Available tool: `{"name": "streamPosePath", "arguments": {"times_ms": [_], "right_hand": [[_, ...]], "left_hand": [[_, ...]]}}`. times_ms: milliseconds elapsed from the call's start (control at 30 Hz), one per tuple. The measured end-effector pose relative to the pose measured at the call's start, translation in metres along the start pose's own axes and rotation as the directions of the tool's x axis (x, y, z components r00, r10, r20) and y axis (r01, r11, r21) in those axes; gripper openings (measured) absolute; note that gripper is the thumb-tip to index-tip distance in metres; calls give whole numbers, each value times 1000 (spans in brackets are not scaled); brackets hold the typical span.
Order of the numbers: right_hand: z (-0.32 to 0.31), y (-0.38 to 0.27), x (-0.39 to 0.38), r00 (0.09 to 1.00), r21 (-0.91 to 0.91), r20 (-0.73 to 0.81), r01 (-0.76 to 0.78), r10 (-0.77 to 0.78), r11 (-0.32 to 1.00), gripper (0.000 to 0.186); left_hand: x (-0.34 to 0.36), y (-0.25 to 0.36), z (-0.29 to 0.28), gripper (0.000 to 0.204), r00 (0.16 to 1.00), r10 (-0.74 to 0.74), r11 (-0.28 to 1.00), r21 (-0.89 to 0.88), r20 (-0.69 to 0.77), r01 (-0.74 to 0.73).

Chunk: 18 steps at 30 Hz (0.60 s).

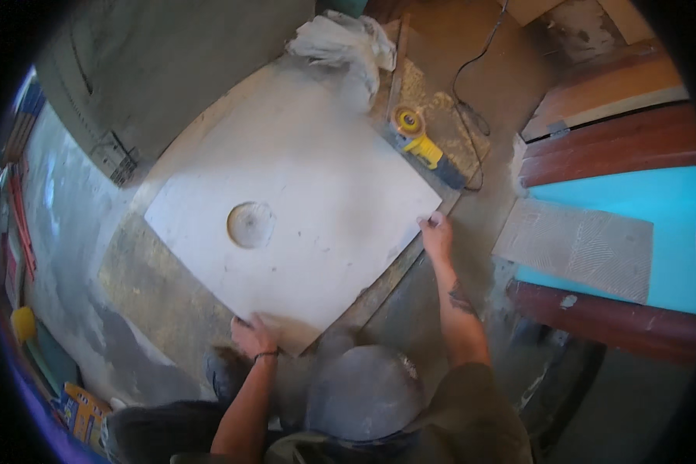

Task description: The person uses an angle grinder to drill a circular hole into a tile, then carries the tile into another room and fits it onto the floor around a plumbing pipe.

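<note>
A large whitish tile [325,201] lies turned cornerwise in front of me, with a round cut-out [251,224] in its left half. My left hand [255,336] is closed on its near left edge, close to the near corner. At the right corner, the fingers of my right hand [436,230] pinch the tile's edge. Beyond the right hand, an angle grinder [421,145] with a yellow body and a yellow-centred disc rests by the tile's far right edge. The undersides of both grips are hidden.
A worn board [147,282] extends under the tile. Crumpled plastic sheeting [344,50] lies at the far edge. A black cord [458,85] runs near the grinder. To the right, a ridged grey piece [580,243] rests on a turquoise surface [673,205]. A grey cap-like shape [367,394] fills the lower middle.
</note>
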State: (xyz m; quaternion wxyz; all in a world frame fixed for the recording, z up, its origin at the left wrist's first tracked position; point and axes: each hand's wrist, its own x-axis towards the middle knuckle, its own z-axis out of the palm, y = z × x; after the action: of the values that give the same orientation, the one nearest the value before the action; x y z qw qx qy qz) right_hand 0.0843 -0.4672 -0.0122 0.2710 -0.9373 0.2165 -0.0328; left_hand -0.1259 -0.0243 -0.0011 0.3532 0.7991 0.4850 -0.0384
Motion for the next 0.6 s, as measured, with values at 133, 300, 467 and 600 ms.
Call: {"name": "streamPosePath", "arguments": {"times_ms": [133,300,467,600], "right_hand": [[20,-25,-67,969,328,148,-235,196,915,46],[28,-128,-233,703,421,682,-605,204,676,40],[32,-127,-267,717,466,612,-668,334,580,47],[29,-119,-252,903,238,389,-292,185,926,55]], "left_hand": [[55,8,6,55,933,239,971,54,-268,-233],[257,81,-56,54,899,163,981,-30,-406,-191],[348,134,-71,59,895,430,851,386,-120,-358],[385,110,-102,66,865,501,704,571,21,-422]]}}
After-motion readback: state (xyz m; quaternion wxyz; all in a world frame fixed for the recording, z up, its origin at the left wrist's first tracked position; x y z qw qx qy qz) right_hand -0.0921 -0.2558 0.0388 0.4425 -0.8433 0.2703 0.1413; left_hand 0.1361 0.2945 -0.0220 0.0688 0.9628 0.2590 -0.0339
